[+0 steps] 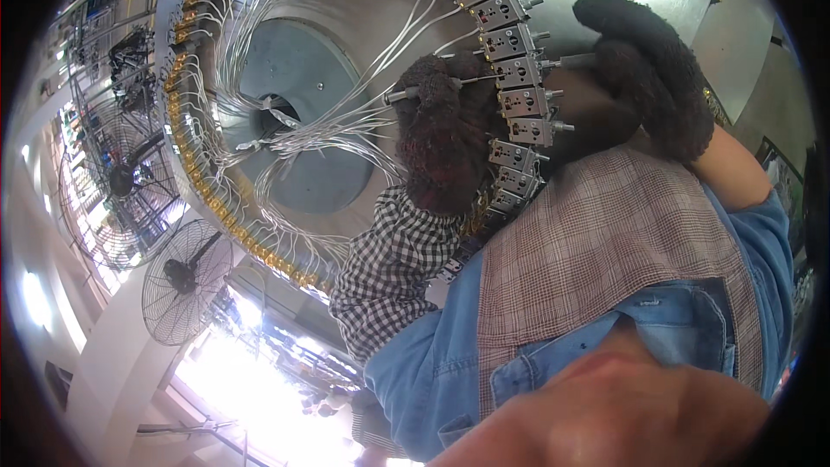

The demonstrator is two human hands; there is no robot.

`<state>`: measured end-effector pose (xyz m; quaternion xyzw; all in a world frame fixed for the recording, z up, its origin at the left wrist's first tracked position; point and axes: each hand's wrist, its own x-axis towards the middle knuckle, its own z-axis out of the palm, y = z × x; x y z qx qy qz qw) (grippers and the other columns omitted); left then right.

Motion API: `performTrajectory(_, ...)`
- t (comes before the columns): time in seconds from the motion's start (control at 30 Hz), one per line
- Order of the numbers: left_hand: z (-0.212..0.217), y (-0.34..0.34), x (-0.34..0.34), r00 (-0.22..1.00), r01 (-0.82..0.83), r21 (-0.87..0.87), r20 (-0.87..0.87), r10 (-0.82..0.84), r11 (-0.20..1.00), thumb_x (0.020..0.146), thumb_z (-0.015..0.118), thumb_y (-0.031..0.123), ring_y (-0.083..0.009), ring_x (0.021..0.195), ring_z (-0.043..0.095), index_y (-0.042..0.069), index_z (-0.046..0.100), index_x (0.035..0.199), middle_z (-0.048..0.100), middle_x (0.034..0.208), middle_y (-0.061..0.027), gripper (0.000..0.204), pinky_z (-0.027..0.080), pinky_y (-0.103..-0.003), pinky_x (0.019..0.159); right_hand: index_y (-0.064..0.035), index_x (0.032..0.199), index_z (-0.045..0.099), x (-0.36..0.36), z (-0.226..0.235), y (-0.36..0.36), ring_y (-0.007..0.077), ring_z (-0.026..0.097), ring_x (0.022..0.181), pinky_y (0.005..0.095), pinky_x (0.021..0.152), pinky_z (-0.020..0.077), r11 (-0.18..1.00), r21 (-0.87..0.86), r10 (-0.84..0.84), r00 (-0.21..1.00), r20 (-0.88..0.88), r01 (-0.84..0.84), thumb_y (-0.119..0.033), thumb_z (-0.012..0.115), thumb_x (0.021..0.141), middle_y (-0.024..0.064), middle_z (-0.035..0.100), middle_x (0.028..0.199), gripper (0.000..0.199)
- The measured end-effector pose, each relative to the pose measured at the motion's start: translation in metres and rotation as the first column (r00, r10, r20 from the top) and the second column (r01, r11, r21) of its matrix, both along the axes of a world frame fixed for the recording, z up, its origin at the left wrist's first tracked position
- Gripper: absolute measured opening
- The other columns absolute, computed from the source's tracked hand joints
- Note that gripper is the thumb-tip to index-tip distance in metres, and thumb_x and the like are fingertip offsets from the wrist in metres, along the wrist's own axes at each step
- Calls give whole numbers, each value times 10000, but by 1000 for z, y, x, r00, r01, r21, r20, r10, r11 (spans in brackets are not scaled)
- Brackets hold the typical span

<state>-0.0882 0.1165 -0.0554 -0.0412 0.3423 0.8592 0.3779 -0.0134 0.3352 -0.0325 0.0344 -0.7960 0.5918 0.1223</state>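
Both my hands wear dark knitted gloves. My left hand [443, 134], below a black-and-white checked sleeve, is closed around a thin metal tool like a screwdriver [477, 79]. Its slim shaft reaches the inner face of a small metal block [516, 72] in a curved row of such blocks. Across that row, my right hand [653, 73] is closed at the end of a grey cylindrical tool [577, 60], with one finger stretched out above. This tool lines up with the outer side of the same row; its grip is hidden by the glove.
White wires [298, 134] run from a hole in the grey round centre plate [298, 52] to the ring. Brass-coloured fittings [212, 207] line the ring's left side. Threaded studs [562, 127] stick out of the blocks towards me. A standing fan [181, 277] is at left.
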Motion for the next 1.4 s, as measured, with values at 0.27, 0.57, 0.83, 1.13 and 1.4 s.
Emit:
performTrajectory(0.27, 7, -1, -2, 1000, 5, -84, 12, -4, 996, 946, 458, 344, -287, 882, 614, 60, 464, 1062, 571, 1031, -163, 307, 546, -396, 667, -29, 1240, 495, -1, -1, -1, 169, 586, 922, 284, 792, 500, 1000, -10, 5, 999, -42, -6, -151, 527, 919, 110, 565, 1176, 345)
performTrajectory(0.57, 7, 0, -1, 1000, 12, -129, 0, -12, 992, 930, 465, 409, -273, 884, 622, 21, 440, 1102, 566, 1104, -206, 426, 542, -360, 644, -25, 1252, 484, 1, -3, -1, 178, 593, 885, 278, 782, 506, 999, 36, 13, 997, -82, -10, -171, 546, 907, 119, 574, 1136, 380)
performTrajectory(0.83, -6, -7, -1, 998, -57, 40, 3, 57, 998, 917, 507, 348, -312, 937, 614, 55, 474, 1076, 552, 1109, -184, 335, 567, -384, 646, -49, 1252, 495, 3, -3, 4, 158, 601, 891, 288, 764, 517, 994, 103, 42, 999, 31, -44, -180, 555, 901, 110, 608, 1031, 379)
performTrajectory(1.13, 15, -1, -4, 999, 2, 59, 37, -4, 998, 899, 528, 369, -332, 980, 599, 64, 499, 1062, 557, 1091, -186, 347, 562, -434, 676, -56, 1246, 501, 1, 8, 2, 213, 593, 1002, 335, 826, 504, 1000, 23, -5, 992, 130, 2, -203, 554, 900, 111, 589, 1153, 380)
performTrajectory(1.4, -5, -5, -2, 1000, -23, 92, 8, 22, 996, 922, 468, 418, -325, 1027, 571, 103, 515, 1051, 543, 1122, -149, 344, 540, -438, 751, -60, 1225, 518, 5, -17, 5, 119, 605, 749, 208, 571, 496, 962, -259, -10, 956, 293, 89, -235, 560, 908, 92, 633, 985, 365)
